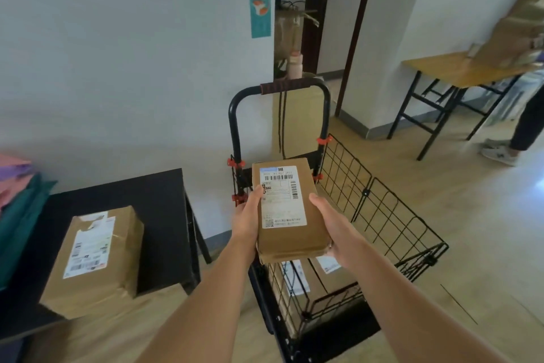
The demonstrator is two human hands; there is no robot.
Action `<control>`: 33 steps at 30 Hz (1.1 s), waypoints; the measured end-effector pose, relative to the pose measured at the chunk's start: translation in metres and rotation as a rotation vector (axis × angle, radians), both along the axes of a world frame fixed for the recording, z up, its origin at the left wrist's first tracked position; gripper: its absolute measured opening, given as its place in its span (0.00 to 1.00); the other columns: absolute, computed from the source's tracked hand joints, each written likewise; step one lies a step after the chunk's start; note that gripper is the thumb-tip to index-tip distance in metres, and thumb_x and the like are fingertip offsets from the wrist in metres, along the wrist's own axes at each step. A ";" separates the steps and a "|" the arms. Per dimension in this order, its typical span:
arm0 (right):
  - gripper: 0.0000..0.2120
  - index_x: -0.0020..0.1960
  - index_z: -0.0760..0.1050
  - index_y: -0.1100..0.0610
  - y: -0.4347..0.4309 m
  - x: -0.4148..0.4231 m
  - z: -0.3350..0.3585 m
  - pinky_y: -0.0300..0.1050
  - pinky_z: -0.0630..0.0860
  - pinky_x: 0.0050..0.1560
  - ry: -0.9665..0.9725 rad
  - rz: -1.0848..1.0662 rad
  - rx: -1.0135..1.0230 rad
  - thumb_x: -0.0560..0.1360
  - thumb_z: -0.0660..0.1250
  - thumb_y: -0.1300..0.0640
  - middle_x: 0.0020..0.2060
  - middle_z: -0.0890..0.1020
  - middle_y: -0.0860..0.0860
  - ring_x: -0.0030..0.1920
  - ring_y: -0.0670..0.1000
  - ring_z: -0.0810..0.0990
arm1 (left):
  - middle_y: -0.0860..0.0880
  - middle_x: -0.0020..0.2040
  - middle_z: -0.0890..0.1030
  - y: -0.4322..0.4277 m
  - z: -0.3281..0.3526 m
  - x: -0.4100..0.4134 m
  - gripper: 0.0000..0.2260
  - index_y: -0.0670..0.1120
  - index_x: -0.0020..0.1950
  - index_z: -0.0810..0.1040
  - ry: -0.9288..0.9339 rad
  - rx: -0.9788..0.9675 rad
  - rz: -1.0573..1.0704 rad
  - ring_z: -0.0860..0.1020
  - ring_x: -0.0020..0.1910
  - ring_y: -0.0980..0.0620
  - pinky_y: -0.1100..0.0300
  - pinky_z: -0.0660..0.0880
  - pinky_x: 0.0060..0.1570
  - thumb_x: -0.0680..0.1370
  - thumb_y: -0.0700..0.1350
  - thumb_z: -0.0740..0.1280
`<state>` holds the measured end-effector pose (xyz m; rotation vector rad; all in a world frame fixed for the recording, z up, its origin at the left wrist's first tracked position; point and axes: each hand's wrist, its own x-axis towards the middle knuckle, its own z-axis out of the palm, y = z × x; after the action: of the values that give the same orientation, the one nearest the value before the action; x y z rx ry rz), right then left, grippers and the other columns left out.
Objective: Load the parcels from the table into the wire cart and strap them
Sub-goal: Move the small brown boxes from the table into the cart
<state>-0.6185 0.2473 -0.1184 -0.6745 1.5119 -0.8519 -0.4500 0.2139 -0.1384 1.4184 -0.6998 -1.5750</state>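
I hold a brown cardboard parcel [290,212] with a white shipping label above the black wire cart [382,215]. My left hand [246,217] grips its left side and my right hand [329,225] grips its right side, fingers curled under it. Beneath it, inside the cart, lie parcels with labels [297,277], partly hidden. A larger brown parcel [97,259] with a white label sits on the black table [159,215] at the left. The cart's black handle [285,87] stands upright behind the held parcel.
Folded pink, purple and teal cloth [14,209] lies at the table's left edge. A wooden folding table [447,71] stands at the back right with a person [527,127] beside it carrying cardboard. A white wall and a doorway are behind the cart.
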 end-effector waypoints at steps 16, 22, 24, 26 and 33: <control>0.27 0.67 0.67 0.50 -0.045 -0.112 -0.047 0.68 0.71 0.64 -0.027 -0.003 0.140 0.73 0.68 0.39 0.61 0.75 0.55 0.64 0.60 0.72 | 0.47 0.52 0.83 -0.048 -0.044 -0.116 0.22 0.47 0.64 0.75 -0.086 0.122 0.057 0.82 0.50 0.48 0.55 0.78 0.46 0.77 0.60 0.65; 0.20 0.64 0.68 0.50 -0.095 -0.112 -0.066 0.67 0.72 0.63 0.061 -0.006 0.212 0.77 0.64 0.41 0.57 0.75 0.55 0.65 0.62 0.72 | 0.47 0.54 0.81 -0.090 -0.068 -0.123 0.24 0.48 0.65 0.71 -0.202 0.148 -0.072 0.80 0.52 0.48 0.51 0.78 0.52 0.76 0.62 0.66; 0.12 0.58 0.69 0.49 -0.110 -0.111 -0.073 0.66 0.73 0.63 0.086 0.020 0.216 0.79 0.63 0.43 0.53 0.74 0.53 0.62 0.60 0.73 | 0.47 0.53 0.80 -0.103 -0.078 -0.124 0.21 0.49 0.62 0.70 -0.225 0.168 -0.062 0.80 0.52 0.48 0.49 0.77 0.55 0.76 0.61 0.66; 0.06 0.52 0.70 0.48 -0.121 -0.106 -0.080 0.65 0.73 0.63 0.086 0.033 0.219 0.80 0.62 0.46 0.49 0.76 0.50 0.58 0.56 0.74 | 0.49 0.52 0.79 -0.113 -0.089 -0.122 0.16 0.50 0.59 0.68 -0.244 0.183 -0.048 0.79 0.50 0.50 0.55 0.76 0.47 0.78 0.59 0.64; 0.06 0.53 0.76 0.43 -0.172 -0.107 -0.109 0.58 0.78 0.60 0.160 0.165 0.202 0.81 0.60 0.48 0.51 0.82 0.50 0.53 0.52 0.80 | 0.48 0.55 0.79 -0.154 -0.129 -0.128 0.25 0.48 0.68 0.73 -0.282 0.300 0.005 0.76 0.54 0.46 0.50 0.71 0.58 0.77 0.61 0.65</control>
<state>-0.7257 0.0751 -0.2270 -0.7197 1.6346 -0.5221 -0.5778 0.0595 -0.2678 1.8878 -0.6375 -1.5382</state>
